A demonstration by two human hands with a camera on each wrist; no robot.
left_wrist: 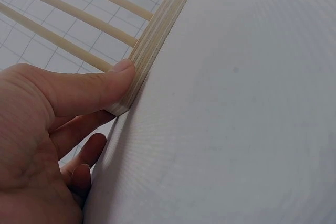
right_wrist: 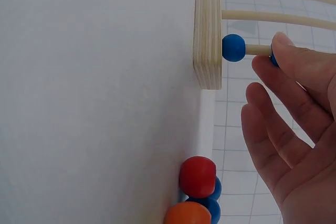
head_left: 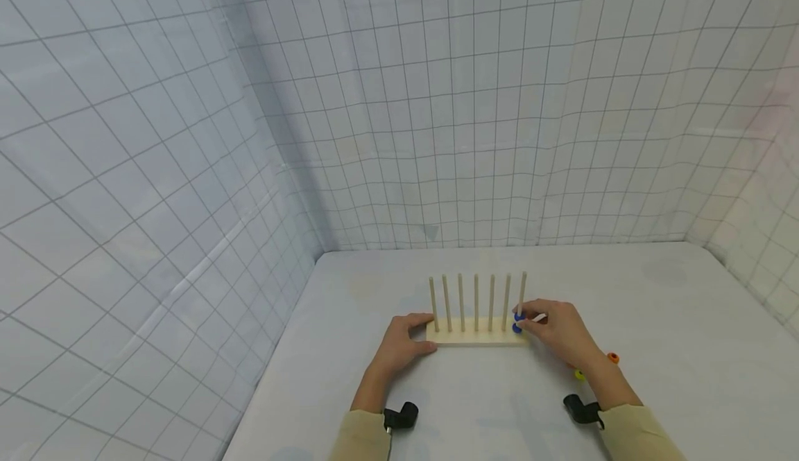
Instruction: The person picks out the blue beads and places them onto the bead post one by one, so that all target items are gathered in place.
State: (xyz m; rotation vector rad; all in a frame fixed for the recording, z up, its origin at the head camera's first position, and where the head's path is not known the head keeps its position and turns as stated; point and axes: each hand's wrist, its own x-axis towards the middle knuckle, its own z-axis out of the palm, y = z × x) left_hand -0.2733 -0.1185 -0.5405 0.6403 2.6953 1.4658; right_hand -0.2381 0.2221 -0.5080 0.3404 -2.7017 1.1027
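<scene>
A pale wooden base with a row of several upright pegs stands on the white table. My left hand grips its left end, the thumb lying on the front edge near the end peg. At the other end, my right hand pinches a blue bead between thumb and forefinger, low on the rightmost peg. Below it on that peg, another blue bead sits against the base. The held bead is mostly hidden by the fingertips in the right wrist view.
Loose beads lie by the right forearm: a red bead, an orange bead, blue beads and a yellow-green bead. White sheeting with a grid hangs behind the table and along its sides.
</scene>
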